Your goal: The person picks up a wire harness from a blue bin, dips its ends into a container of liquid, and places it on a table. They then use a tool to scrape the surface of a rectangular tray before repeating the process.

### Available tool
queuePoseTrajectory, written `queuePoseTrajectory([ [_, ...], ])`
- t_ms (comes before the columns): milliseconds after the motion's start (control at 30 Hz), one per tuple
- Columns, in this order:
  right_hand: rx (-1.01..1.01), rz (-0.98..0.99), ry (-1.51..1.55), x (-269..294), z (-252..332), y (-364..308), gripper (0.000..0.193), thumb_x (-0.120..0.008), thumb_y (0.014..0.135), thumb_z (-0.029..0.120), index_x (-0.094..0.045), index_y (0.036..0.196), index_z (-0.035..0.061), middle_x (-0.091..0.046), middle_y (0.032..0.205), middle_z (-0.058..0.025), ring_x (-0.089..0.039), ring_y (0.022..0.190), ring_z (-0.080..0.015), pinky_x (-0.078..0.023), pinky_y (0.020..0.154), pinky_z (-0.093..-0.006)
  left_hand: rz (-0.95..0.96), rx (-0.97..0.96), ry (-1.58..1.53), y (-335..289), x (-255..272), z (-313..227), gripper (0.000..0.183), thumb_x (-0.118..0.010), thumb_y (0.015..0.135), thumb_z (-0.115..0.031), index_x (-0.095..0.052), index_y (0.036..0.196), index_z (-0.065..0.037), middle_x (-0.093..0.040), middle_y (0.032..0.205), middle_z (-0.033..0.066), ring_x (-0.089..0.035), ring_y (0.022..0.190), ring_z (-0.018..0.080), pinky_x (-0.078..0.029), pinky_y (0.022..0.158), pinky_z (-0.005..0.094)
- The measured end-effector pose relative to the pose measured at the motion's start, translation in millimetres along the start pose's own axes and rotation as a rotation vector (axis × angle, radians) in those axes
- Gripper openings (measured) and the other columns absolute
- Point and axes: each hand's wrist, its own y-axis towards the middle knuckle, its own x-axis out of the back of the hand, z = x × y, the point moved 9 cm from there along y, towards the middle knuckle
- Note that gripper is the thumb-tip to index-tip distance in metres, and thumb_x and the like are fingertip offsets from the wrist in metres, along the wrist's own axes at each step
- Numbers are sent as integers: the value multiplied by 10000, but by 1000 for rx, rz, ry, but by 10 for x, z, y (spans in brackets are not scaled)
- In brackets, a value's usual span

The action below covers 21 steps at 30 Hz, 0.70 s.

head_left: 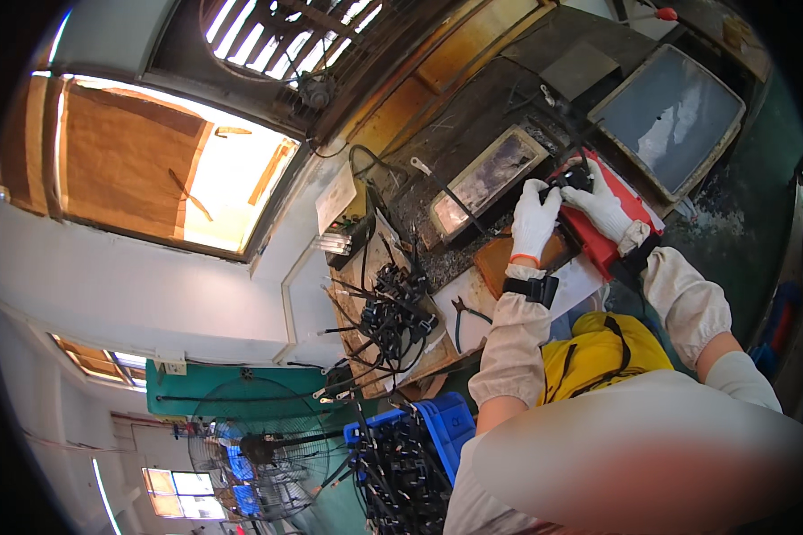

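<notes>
My left hand [534,221] and my right hand [600,207], both in white gloves, meet over the red tray [602,259]. Between them they grip a small black part [574,178], its finer shape too small to make out. The fingers of both hands are closed round it. A black cable runs up from this part, past the far side of my hands. A second black cable [455,198] with a metal ring lug at its end lies across the rectangular solder pot [491,183], left of my left hand.
A pile of black cable assemblies [393,303] covers the bench's left end, near pliers [469,312]. A blue crate [451,423] of similar cables stands lower left, by a floor fan [259,448]. A large framed grey basin [669,120] sits at the right.
</notes>
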Motion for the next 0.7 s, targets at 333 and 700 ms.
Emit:
queuePoseTrajectory([
  [333,-16,76,47,-24,62,-16,493,-564,871,70,-338,1309,79,-500,1126,-90,-533,991,-169,-484,832,-299,-89,87,-314,-114,-28,-80,218,-543,844,-189,-474,926,1,-596,692,152,-617,534,201,-508,510,330],
  [700,-125,74,108,-63,-35,10,585,-514,921,182,-203,1390,23,-374,1324,-202,-471,1154,-245,-399,994,-336,-414,139,76,-443,955,565,311,-569,813,-290,-536,941,-9,-605,783,210,-607,774,340,-464,714,408],
])
